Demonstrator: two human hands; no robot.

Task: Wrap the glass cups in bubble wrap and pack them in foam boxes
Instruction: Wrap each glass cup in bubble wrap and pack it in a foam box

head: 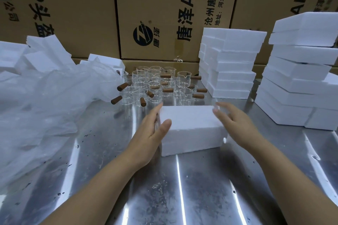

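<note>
A closed white foam box (192, 128) lies on the metal table (182, 188) in front of me. My left hand (151, 133) lies against the box's left end, fingers straight and thumb on the top edge. My right hand (232, 118) hovers at the right end with fingers spread and straight; I cannot tell if it touches. Behind the box stand several glass cups (155, 82) with brown wooden handles, packed close together. A heap of clear bubble wrap (45, 100) covers the table's left side.
Two stacks of white foam boxes rise at the right, one at the back (230, 64) and a taller one nearer the edge (300, 75). Loose foam pieces (36, 55) lie behind the wrap. Big cardboard cartons (164, 14) wall off the back.
</note>
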